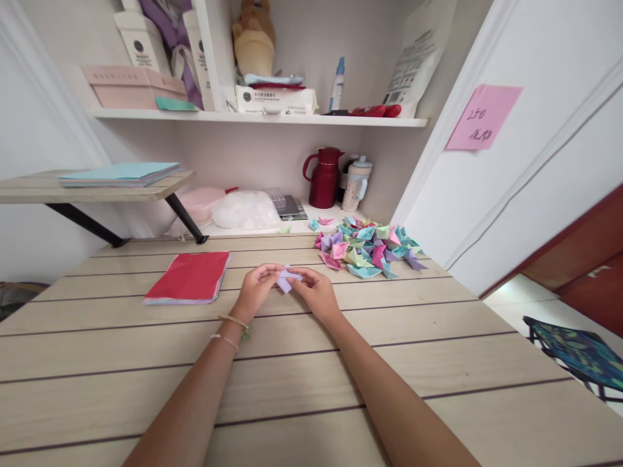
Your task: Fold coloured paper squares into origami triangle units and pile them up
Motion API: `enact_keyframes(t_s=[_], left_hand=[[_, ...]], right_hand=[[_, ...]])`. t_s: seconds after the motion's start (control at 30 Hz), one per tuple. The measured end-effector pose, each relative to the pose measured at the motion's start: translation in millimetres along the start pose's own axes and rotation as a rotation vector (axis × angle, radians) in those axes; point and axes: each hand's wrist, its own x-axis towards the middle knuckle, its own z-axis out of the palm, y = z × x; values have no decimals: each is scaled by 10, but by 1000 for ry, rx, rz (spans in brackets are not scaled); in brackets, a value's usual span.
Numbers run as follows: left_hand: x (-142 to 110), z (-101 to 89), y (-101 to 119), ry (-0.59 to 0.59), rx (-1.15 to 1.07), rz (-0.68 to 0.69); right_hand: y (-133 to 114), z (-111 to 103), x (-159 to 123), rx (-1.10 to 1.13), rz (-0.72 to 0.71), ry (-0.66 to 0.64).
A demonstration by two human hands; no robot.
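A small piece of folded lilac paper [285, 283] is held between both hands over the middle of the table. My left hand [256, 288] pinches its left side, with two bracelets on the wrist behind. From the other side my right hand [316, 293] grips it, thumb on top. Some of the folds are hidden by the fingers. To the right lies a heap of folded paper boats [363, 250] in pink, blue, green and purple. On the left rests a stack of square paper [189, 277] with a red sheet on top.
A small raised shelf [29, 189] on black legs carries blue paper [121, 174] at the left. Behind the table stand a red jug [324, 178], a speckled cup [357, 187] and a clear plastic bag [246, 209]. A folding stool [579, 353] is on the floor at right.
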Motion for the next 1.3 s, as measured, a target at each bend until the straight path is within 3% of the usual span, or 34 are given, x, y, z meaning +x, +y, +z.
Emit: enact_keyframes(t_s=[0.5, 0.83, 1.07, 1.3], left_hand=[[13, 6, -60, -94, 84, 27], [18, 9, -47, -34, 138, 64], [24, 11, -46, -37, 47, 21], [38, -8, -82, -42, 69, 39]], right_hand=[[16, -2, 14, -75, 24, 52], [-16, -1, -1, -96, -52, 76], [-80, 1, -12, 37, 19, 31], [-27, -2, -8, -75, 24, 44]])
